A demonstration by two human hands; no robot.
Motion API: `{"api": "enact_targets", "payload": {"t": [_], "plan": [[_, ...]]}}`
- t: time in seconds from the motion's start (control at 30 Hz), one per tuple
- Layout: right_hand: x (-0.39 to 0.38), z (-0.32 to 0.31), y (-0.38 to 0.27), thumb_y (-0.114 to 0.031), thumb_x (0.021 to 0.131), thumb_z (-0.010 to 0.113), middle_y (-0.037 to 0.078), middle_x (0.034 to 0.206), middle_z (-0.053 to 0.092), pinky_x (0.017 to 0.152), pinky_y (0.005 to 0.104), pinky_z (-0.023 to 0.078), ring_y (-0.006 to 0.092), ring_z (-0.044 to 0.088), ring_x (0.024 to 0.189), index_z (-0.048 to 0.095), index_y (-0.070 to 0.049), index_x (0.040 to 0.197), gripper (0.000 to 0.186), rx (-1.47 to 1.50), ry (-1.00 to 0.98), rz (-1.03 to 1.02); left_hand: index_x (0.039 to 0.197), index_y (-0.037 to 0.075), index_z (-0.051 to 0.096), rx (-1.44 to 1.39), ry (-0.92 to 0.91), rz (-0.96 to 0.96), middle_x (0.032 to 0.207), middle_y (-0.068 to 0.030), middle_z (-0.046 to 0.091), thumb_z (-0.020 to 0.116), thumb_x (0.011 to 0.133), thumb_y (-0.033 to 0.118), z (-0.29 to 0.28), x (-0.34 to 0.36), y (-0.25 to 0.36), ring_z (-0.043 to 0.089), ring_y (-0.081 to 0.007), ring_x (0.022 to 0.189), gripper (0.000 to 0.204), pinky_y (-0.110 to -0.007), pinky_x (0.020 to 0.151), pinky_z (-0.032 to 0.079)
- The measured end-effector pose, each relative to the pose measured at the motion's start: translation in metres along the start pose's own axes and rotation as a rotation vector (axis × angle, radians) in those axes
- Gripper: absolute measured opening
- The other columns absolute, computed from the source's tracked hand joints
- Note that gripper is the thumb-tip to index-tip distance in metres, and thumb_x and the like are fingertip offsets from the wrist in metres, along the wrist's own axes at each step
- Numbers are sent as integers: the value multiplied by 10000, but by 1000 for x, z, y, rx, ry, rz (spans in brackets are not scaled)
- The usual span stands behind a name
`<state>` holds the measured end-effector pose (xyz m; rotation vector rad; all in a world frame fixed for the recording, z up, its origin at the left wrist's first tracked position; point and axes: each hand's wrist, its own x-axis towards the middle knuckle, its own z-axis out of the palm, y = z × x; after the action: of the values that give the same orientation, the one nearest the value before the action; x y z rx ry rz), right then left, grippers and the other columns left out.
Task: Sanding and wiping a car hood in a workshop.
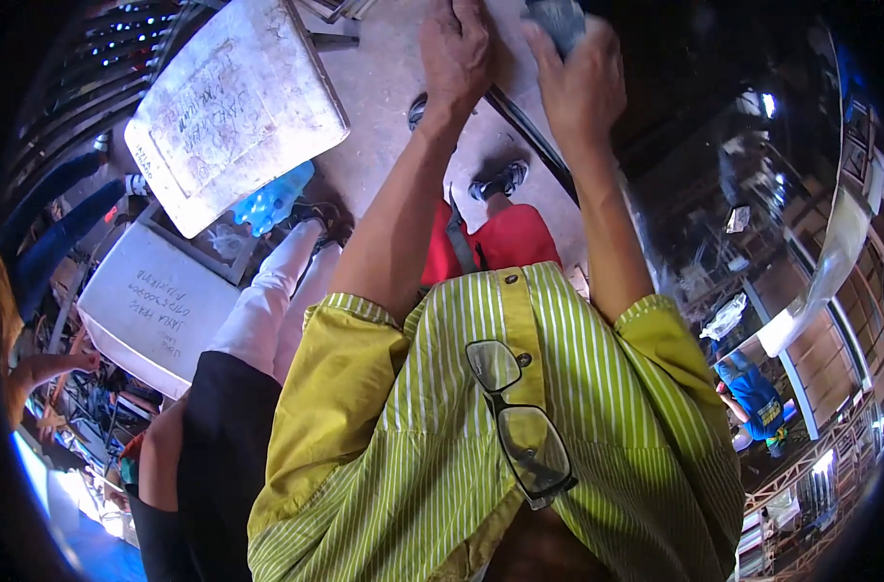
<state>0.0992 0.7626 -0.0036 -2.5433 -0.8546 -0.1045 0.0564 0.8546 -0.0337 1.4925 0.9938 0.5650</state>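
My right hand (583, 87) is closed around a dark grey, block-like object (556, 21), above the edge of a large glossy dark panel (685, 184). Left of it, my left hand (457, 53) has its fingers curled together near the top edge of the view, by the dark strip (524, 136) along the panel; what they grip, if anything, is hidden. A pair of glasses (520, 427) hangs on my striped green shirt, and red shorts (515, 238) show below my arms.
Two marked white boxes (229, 97) (151, 310) stand at left, with blue bottles (267, 204) between. A person in white trousers (277, 281) is close on my left; another arm (54, 373) is at far left. A person in blue (753, 398) shows at lower right. Concrete floor (384, 97) lies underfoot.
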Motion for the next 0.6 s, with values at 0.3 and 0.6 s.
{"api": "enact_targets", "payload": {"t": [0.3, 0.6], "plan": [[3, 8, 7, -359, 745, 581, 200, 962, 522, 720, 416, 430, 344, 514, 905, 465, -2, 1007, 459, 12, -35, 86, 1043, -13, 468, -11, -27, 72, 859, -266, 542, 327, 890, 250, -2, 2, 4, 523, -394, 796, 336, -397, 691, 403], [28, 4, -6, -213, 732, 623, 208, 859, 509, 676, 386, 423, 372, 511, 813, 448, 8, 893, 325, -2, 78, 16, 1022, -18, 467, 83, -19, 78, 850, -293, 525, 304, 890, 268, 3, 6, -12, 495, -444, 812, 355, -433, 696, 390]]}}
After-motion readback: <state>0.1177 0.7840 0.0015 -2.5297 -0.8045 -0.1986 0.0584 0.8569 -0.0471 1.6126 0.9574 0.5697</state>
